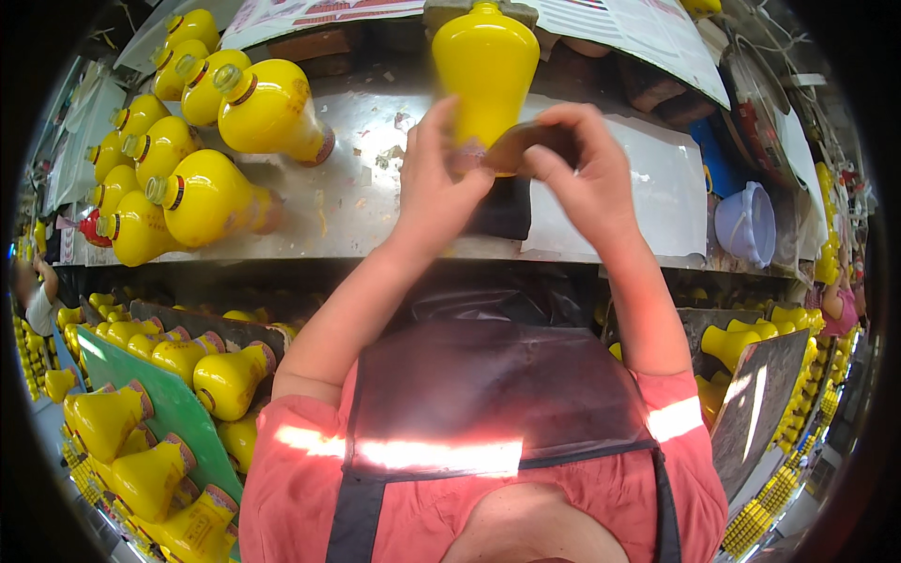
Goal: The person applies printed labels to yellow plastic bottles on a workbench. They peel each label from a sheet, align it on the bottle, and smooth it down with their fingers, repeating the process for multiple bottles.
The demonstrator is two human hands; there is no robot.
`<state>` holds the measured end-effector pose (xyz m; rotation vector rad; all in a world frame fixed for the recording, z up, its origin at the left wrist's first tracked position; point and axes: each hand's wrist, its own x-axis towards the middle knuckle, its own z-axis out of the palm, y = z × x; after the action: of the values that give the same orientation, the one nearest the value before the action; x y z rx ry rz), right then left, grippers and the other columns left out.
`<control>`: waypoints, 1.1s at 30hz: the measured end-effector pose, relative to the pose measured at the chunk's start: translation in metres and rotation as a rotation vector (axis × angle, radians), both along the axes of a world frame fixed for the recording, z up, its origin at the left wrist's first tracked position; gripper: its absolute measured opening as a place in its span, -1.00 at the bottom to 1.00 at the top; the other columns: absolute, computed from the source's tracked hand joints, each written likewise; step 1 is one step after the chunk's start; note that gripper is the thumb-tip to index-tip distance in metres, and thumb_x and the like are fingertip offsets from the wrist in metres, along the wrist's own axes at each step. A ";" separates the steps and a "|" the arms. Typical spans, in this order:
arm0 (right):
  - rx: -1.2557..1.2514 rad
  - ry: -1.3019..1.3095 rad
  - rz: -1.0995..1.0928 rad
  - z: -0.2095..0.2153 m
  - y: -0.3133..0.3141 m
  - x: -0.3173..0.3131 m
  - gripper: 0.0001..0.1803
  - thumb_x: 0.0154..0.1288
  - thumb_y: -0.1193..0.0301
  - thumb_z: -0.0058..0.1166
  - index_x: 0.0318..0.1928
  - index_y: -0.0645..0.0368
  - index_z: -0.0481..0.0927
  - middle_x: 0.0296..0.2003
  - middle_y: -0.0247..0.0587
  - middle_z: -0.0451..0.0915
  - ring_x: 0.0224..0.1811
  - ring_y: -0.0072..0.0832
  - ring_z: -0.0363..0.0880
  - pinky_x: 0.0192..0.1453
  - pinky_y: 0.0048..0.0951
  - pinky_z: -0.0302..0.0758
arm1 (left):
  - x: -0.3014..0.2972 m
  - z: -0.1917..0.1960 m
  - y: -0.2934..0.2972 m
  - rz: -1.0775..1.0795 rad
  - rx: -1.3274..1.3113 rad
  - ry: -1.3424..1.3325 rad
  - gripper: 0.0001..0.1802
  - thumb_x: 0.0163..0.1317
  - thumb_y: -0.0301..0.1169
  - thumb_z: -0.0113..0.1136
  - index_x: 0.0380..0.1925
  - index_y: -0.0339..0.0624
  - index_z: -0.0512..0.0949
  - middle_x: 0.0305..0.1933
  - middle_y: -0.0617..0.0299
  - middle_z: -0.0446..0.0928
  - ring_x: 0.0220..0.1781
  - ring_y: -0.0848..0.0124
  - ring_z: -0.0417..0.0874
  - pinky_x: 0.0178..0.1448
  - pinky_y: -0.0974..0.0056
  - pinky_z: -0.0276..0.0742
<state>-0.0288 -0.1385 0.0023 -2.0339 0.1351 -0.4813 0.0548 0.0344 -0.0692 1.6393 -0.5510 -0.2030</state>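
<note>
Bottle (486, 75) at twelve o'clock could scuff if right grip (593, 178), pinching brown pad (514, 146), slips; left grip (436, 183) cannot be determined.

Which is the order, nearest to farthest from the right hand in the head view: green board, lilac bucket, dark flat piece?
1. Dark flat piece, in the right hand
2. Lilac bucket, to its right
3. Green board, lower left
</note>
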 end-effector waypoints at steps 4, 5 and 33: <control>-0.556 -0.218 -0.009 0.010 0.008 0.007 -0.72 0.22 0.56 0.29 -0.05 0.08 0.64 -0.23 -0.14 0.68 -0.22 -0.11 0.69 -0.17 -0.22 0.64 | 0.000 -0.001 -0.003 0.014 0.012 -0.016 -0.13 0.21 -0.36 0.42 0.51 -0.10 0.23 0.28 0.13 0.41 0.13 0.37 0.48 0.34 0.20 0.40; -0.604 -0.258 -0.020 0.014 0.008 0.010 -0.72 0.20 0.56 0.30 -0.07 0.06 0.64 -0.26 -0.16 0.67 -0.24 -0.12 0.68 -0.20 -0.20 0.63 | 0.000 -0.001 -0.004 0.028 0.024 -0.007 -0.12 0.21 -0.35 0.43 0.51 -0.11 0.23 0.28 0.13 0.41 0.14 0.37 0.48 0.34 0.20 0.40; -0.811 -0.070 0.002 0.016 0.004 -0.002 -0.59 0.16 0.53 0.44 0.05 0.07 0.70 -0.29 -0.17 0.71 -0.37 -0.20 0.67 -0.29 -0.25 0.60 | 0.000 -0.011 0.004 0.013 0.027 -0.111 -0.12 0.06 -0.40 0.45 0.42 -0.21 0.29 0.26 -0.01 0.43 0.25 0.10 0.53 0.34 0.05 0.51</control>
<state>-0.0311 -0.1350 0.0182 -2.7976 -0.1308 -0.6772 0.0546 0.0382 -0.0800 1.6873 -0.6245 -0.1104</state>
